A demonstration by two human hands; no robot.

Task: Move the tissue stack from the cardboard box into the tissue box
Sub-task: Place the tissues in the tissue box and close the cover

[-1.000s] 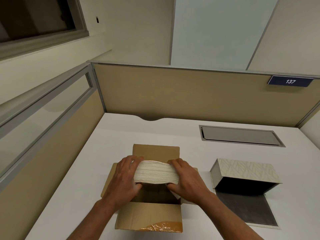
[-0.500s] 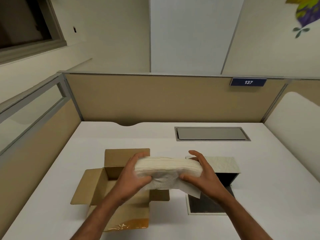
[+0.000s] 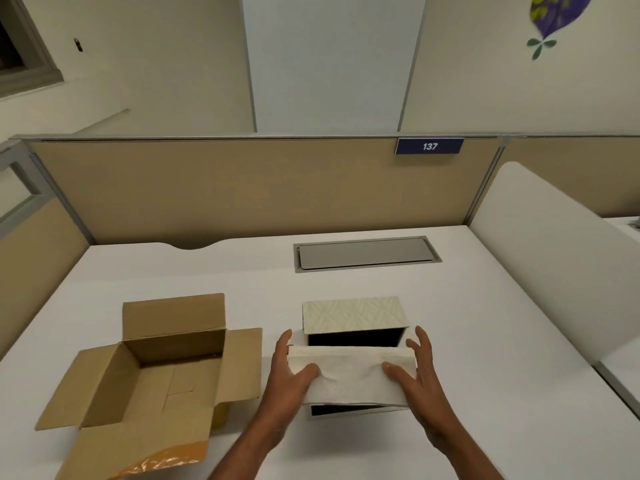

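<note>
Cream tissue stack (image 3: pixel 349 372), rumpled between hands (image 3: pixel 294 375)

You face a white tabletop (image 3: pixel 485 341) with a grey hatch (image 3: pixel 365 252), tan partitions (image 3: pixel 225 188) behind, a "137" sign (image 3: pixel 429 146), cream walls (image 3: pixel 156 57), a leaf decal (image 3: pixel 550 19).

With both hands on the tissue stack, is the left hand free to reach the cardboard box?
Probably not yet. The left hand and right hand both grip the tissue stack over the tissue box. The path to the cardboard box looks clear.
</note>
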